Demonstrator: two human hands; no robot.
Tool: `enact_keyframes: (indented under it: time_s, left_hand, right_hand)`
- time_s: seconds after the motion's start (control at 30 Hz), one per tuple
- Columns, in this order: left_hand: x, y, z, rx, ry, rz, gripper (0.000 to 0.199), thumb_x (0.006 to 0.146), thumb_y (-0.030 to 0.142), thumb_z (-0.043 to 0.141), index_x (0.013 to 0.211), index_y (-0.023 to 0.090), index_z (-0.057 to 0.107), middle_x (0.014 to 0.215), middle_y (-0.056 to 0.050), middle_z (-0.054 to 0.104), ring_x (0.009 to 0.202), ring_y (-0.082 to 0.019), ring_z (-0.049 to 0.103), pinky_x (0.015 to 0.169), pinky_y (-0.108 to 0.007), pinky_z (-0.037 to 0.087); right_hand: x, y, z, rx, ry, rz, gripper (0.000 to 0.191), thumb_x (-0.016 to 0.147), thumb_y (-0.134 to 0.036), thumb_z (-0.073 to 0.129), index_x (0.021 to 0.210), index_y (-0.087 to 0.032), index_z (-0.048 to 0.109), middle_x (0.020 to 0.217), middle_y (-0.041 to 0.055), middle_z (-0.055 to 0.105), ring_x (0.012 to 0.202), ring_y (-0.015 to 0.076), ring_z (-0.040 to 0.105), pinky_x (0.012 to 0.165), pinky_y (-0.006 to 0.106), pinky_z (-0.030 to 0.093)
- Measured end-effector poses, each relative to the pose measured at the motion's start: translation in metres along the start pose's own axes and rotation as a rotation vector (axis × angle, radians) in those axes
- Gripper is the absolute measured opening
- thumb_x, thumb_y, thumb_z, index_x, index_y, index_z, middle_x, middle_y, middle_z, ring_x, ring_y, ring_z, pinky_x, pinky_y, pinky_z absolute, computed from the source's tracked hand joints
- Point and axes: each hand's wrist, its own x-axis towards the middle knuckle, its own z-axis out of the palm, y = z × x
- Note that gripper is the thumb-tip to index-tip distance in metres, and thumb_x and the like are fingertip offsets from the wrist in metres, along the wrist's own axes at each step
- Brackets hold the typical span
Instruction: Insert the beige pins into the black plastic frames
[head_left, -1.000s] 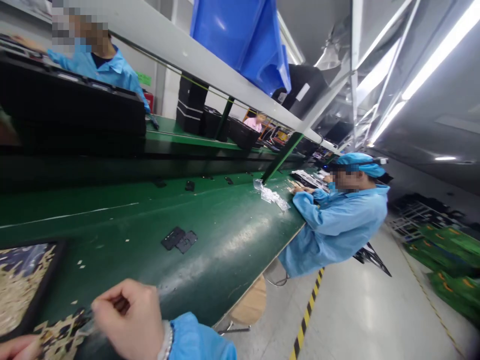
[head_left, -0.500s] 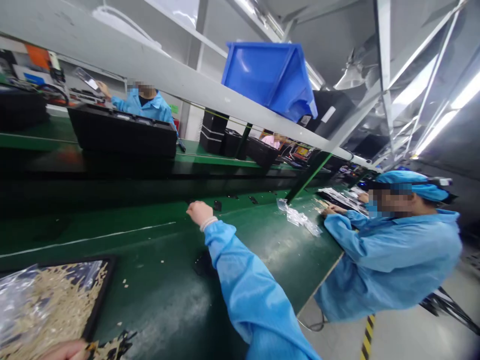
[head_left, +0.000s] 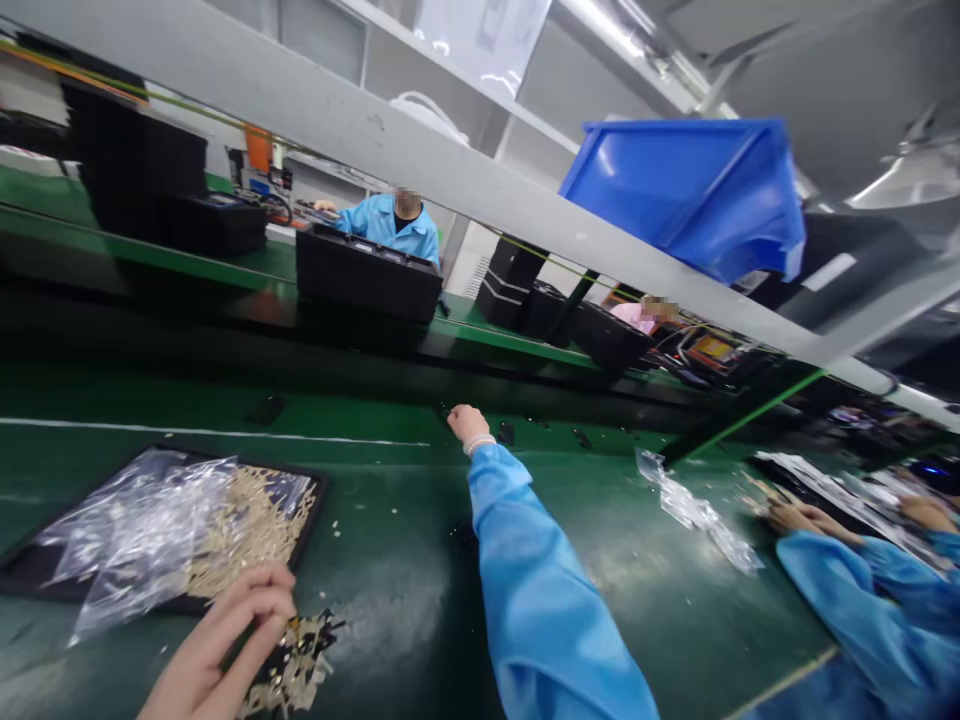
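Observation:
My right hand [head_left: 469, 424], in a blue sleeve, reaches to the far part of the green bench, its fingers curled at a small dark piece. What it holds there is too small to make out. At the lower left my left hand [head_left: 232, 640] has its fingertips pinched together over a pile of small beige and black pieces [head_left: 296, 665]. Behind it lies a black tray [head_left: 319, 490] with beige pieces [head_left: 251, 520] and clear plastic bags [head_left: 161, 520].
Small black pieces [head_left: 506, 433] lie along the bench's far side. Clear bags [head_left: 697, 510] are at the right, near a co-worker's hands [head_left: 810, 520]. A blue bin [head_left: 682, 190] stands on the overhead rail [head_left: 510, 175]. Black boxes [head_left: 367, 275] line the back.
The view has swung left, so more of the tray, my left hand and the pile beside it now show. My right hand stays at the bench's far part.

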Motion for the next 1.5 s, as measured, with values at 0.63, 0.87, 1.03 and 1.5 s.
enact_keyframes:
  time_s: [0.63, 0.87, 1.03, 1.5]
  left_hand:
    - [-0.030, 0.062, 0.006, -0.167, -0.144, -0.284, 0.046, 0.073, 0.072, 0.068, 0.069, 0.027, 0.076, 0.080, -0.007, 0.069, 0.088, -0.028, 0.066, 0.079, -0.036, 0.056]
    - [-0.035, 0.069, 0.003, -0.041, 0.000, -0.033, 0.025, 0.079, 0.053, 0.069, 0.071, 0.030, 0.077, 0.074, -0.002, 0.066, 0.069, -0.021, 0.066, 0.068, -0.026, 0.055]
    - [-0.035, 0.080, 0.003, -0.047, 0.045, 0.091, 0.019, 0.082, 0.045, 0.070, 0.071, 0.031, 0.076, 0.071, -0.001, 0.065, 0.064, -0.019, 0.063, 0.063, -0.022, 0.052]
    - [-0.037, 0.064, 0.003, -0.592, 0.062, -0.446, 0.029, 0.063, 0.037, 0.090, 0.087, 0.028, 0.077, 0.081, -0.002, 0.068, 0.073, -0.019, 0.061, 0.064, -0.023, 0.052]
  right_hand:
    - [-0.260, 0.043, 0.137, 1.049, -0.087, -0.213, 0.029, 0.085, -0.047, 0.072, 0.082, -0.019, 0.071, 0.073, -0.0010, 0.059, 0.059, 0.0102, 0.049, 0.051, 0.022, 0.038]
    - [-0.274, 0.040, 0.139, 1.009, 0.001, -0.306, 0.014, 0.081, -0.030, 0.070, 0.082, -0.018, 0.077, 0.083, 0.0040, 0.065, 0.069, 0.0144, 0.057, 0.061, 0.026, 0.044]
    - [-0.273, 0.036, 0.138, 1.102, -0.141, -0.233, 0.013, 0.074, -0.032, 0.077, 0.072, -0.019, 0.076, 0.075, 0.0006, 0.062, 0.070, 0.0141, 0.055, 0.065, 0.027, 0.042]
    - [-0.274, 0.029, 0.133, 1.305, -0.188, -0.098, 0.026, 0.070, -0.033, 0.075, 0.059, -0.019, 0.057, 0.059, -0.0055, 0.048, 0.050, 0.0076, 0.040, 0.051, 0.023, 0.030]
